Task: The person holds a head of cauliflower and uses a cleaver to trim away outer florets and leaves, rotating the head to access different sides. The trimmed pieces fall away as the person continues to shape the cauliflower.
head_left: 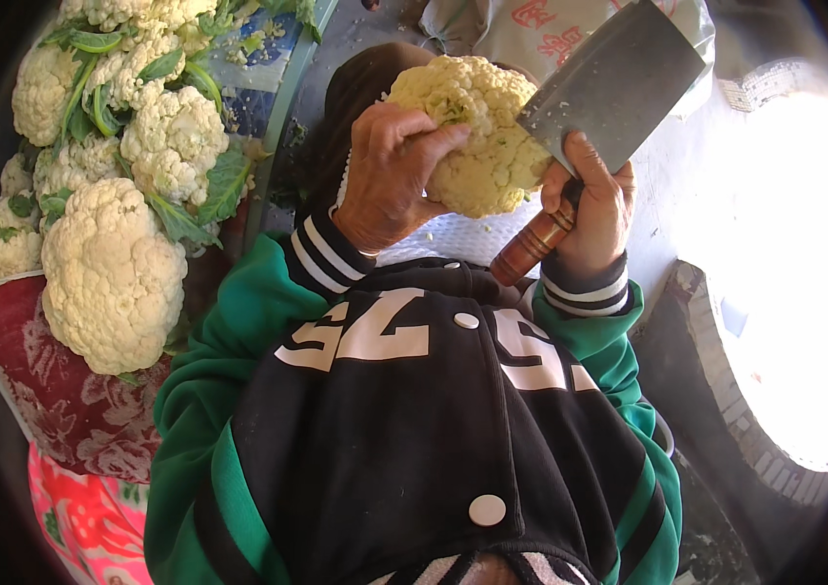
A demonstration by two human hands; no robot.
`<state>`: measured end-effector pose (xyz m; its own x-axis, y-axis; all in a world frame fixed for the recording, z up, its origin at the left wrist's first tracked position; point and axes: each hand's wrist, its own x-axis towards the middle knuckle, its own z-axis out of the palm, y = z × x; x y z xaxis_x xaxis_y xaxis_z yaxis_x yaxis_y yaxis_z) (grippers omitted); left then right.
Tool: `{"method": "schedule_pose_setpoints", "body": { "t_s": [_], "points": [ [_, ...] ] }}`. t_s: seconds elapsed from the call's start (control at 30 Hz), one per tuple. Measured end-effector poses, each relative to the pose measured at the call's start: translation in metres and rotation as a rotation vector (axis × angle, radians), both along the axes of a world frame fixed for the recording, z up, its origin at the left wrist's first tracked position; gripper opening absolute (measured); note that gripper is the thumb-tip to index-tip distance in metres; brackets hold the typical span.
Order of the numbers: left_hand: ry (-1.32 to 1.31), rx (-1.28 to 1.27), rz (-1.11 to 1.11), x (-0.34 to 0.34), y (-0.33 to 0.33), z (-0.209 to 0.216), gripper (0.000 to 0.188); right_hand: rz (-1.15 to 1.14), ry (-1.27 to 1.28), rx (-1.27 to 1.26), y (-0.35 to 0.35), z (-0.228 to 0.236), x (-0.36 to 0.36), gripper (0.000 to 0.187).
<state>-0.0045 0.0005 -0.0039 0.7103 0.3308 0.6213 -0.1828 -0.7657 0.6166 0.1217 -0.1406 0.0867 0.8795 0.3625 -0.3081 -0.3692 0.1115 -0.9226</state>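
A cream-coloured cauliflower (482, 127) is held up over my lap, its curds facing me. My left hand (396, 171) grips its left side, thumb pressed across the curds and other fingers partly hidden behind. In my right hand (591, 210) is a cleaver (614, 88) with a broad grey blade and a ringed brown wooden handle. My thumb lies against the base of the blade, which slants up to the right. The blade's lower left corner meets the right side of the cauliflower; whether it cuts in, I cannot tell.
Several cauliflowers (114, 273) with green leaves are heaped at the left, beside a dark red patterned cloth (73, 390). White textured material (453, 239) lies beneath the held cauliflower. A pale plastic bag with red print (551, 34) stands beyond. Bright light fills a curved-edged area at the right.
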Motion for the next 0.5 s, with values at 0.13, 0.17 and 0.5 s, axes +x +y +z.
{"method": "schedule_pose_setpoints", "body": {
  "t_s": [0.13,0.17,0.5],
  "points": [
    [-0.015,-0.035,0.051,0.002,0.001,-0.002,0.094,-0.024,-0.015,0.031,-0.007,0.0,0.005,0.007],
    [0.006,-0.032,0.073,0.002,0.003,-0.001,0.095,-0.018,-0.038,0.025,-0.012,0.002,0.009,0.007],
    [0.064,-0.146,0.093,0.008,0.01,0.006,0.09,-0.017,0.02,0.055,-0.048,-0.004,0.015,0.005]
  ]
}}
